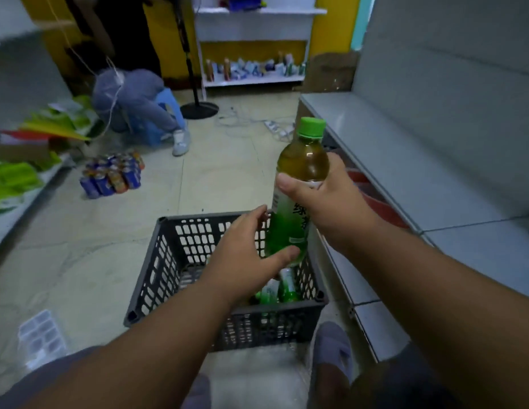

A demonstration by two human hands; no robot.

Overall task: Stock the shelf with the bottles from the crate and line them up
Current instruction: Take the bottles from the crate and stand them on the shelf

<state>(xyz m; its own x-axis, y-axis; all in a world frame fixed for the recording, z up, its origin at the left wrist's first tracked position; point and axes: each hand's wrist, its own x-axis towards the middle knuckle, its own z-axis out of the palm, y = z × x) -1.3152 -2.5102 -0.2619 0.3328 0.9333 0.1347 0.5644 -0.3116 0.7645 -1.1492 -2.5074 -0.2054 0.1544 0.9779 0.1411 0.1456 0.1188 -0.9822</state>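
Okay, we are holding a clear plastic bottle of amber-green tea with a green screw cap and a green-and-white label (298, 184) upright above the far right corner of the dark grey perforated plastic crate (157, 261). Our right hand (325, 202) is gripping the bottle around its upper body, thumb across the near side, fingers curled round the far side. Our left hand (245, 258) is reaching in from the left with fingers loosely spread, its thumb touching the bottle's lower green part; we cannot tell whether the other fingers are touching it. The crate is sitting on the pale tiled floor (94, 261) between our feet and the grey metal shelf unit (419, 172) on the right. Inside the crate, more green-labelled bottles (278, 290) are lying on their sides near the right wall, partly hidden by our left forearm. The shelf board beside the bottle is showing a bare grey surface, with something red (372, 202) under it, too hidden to name.

Further off, a shrink-wrapped pack of blue and orange cans (112, 175) is standing on the floor to the left. A person in grey clothes (133, 98) is crouching on a blue plastic stool (165, 113). A white shelf with small packaged goods (254, 69) is standing against the yellow back wall. A clear plastic tray (41, 335) is lying on the floor at lower left.
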